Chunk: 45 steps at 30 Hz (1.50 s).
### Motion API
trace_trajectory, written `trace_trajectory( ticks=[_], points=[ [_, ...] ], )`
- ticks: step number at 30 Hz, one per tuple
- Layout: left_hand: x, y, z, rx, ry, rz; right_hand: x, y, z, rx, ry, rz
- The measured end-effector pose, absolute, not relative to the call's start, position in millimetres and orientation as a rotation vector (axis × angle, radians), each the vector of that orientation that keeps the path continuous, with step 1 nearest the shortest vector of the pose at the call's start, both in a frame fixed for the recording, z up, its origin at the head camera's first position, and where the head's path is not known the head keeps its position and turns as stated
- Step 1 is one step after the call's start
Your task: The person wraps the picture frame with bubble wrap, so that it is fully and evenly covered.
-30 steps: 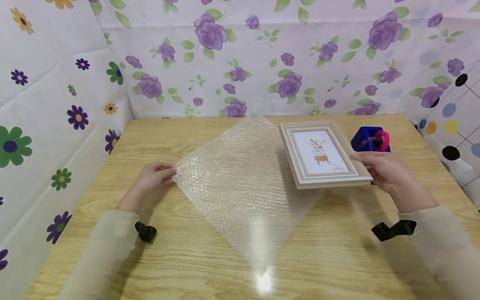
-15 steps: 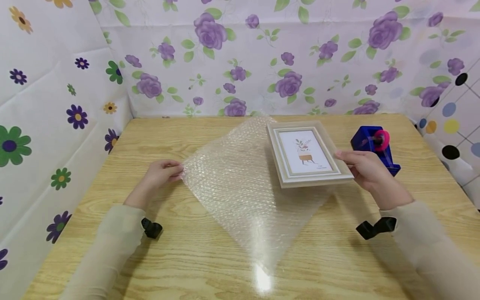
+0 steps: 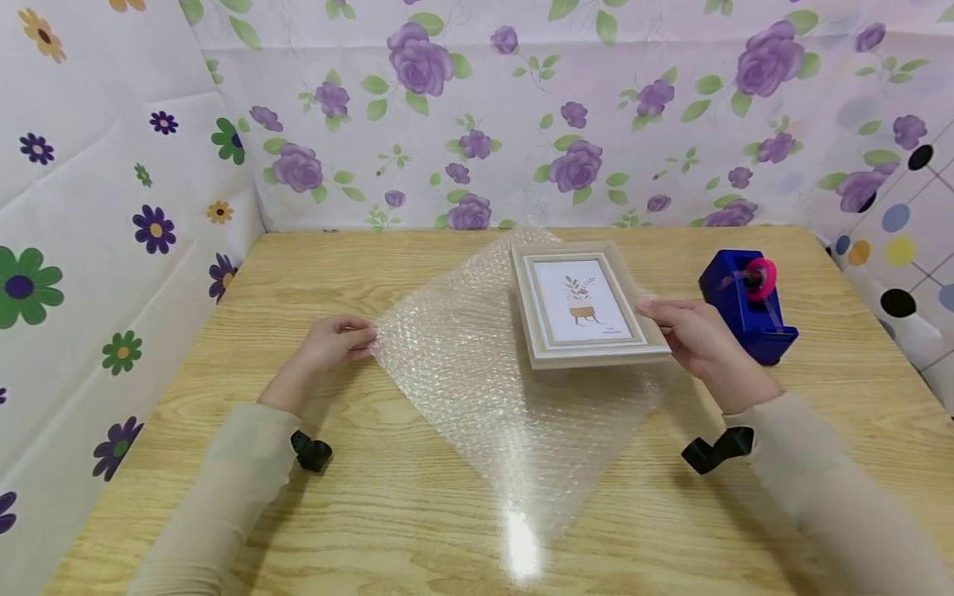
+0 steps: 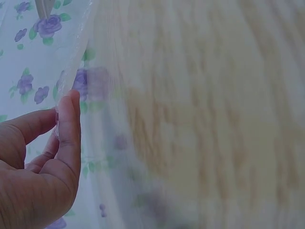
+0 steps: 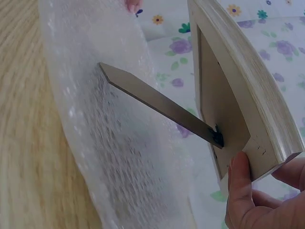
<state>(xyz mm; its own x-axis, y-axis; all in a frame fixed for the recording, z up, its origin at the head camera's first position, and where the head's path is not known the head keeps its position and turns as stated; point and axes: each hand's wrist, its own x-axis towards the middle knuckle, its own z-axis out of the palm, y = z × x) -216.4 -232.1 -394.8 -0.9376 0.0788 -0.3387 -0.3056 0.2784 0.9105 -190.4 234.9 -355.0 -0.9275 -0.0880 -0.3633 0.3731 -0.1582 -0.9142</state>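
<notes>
pic frame (image 5: 243,71) seen from bk/side, pale wood-grain moulding, brownish bk panel (image 5: 214,90). r grip (image 5: 271,212) holds frame at its lower corner: thumb pressed on bk, other fingers on far side; few small dk marks on moulding nr thumb. flat stand leg (image 5: 155,100) sticks out left from frame's bk, pointed tip, dk hinge (image 5: 217,137) at base. bubble wrap (image 5: 109,138) left of frame, upright-ish sheet, blurry; can't tell if leg tip touches it. wood-grain counter (image 5: 33,143) farthest left of frame. l grip (image 5: 133,5) left of frame's top end, fingertips only, rest cut off. purple-flwr cloth (image 5: 281,47) behind frame, w/ green lvs.
</notes>
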Motion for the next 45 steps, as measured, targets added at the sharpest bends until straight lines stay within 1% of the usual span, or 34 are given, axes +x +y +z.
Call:
trace_trajectory(
  ticks=[15,30,35,39,45],
  points=[
    [-216,-230,-398,-0.18,2.237,1.689,-194,213,-367,0.314,1.774,-2.221],
    [-217,-229,-404,-0.228,2.201,1.65,-196,195,-386,0.426,1.833,-2.187],
    [-217,-229,-405,-0.225,2.2,1.641,-197,190,-391,0.441,1.914,-2.09],
    [-217,-229,-405,-0.214,2.21,1.624,-199,188,-395,0.488,1.969,-2.012],
    [-217,-229,-404,-0.161,2.231,1.597,-200,184,-402,0.567,1.956,-2.052]
  ],
)
